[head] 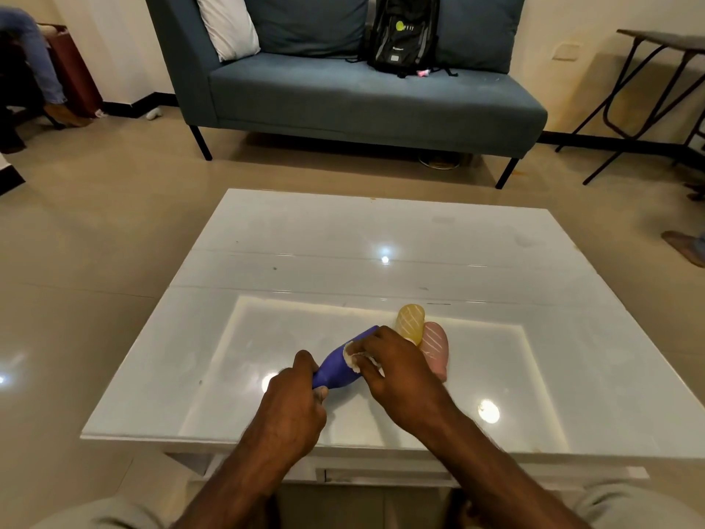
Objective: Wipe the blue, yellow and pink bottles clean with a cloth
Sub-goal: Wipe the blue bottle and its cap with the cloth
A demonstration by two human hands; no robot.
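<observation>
Bottles, yellow bottle (410,323) and pink bottle (435,347), crowd right hand (396,370).

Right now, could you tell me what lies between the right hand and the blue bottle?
In the head view, a crumpled white cloth sits between right hand and blue bottle.

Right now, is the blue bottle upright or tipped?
Tipped: the blue bottle slants, narrow end in the left hand, right hand pressing the cloth.

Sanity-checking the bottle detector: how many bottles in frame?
3. The blue bottle is held in the left hand while the right hand rubs it with the cloth. The yellow bottle and pink bottle lie side by side just behind.
</observation>
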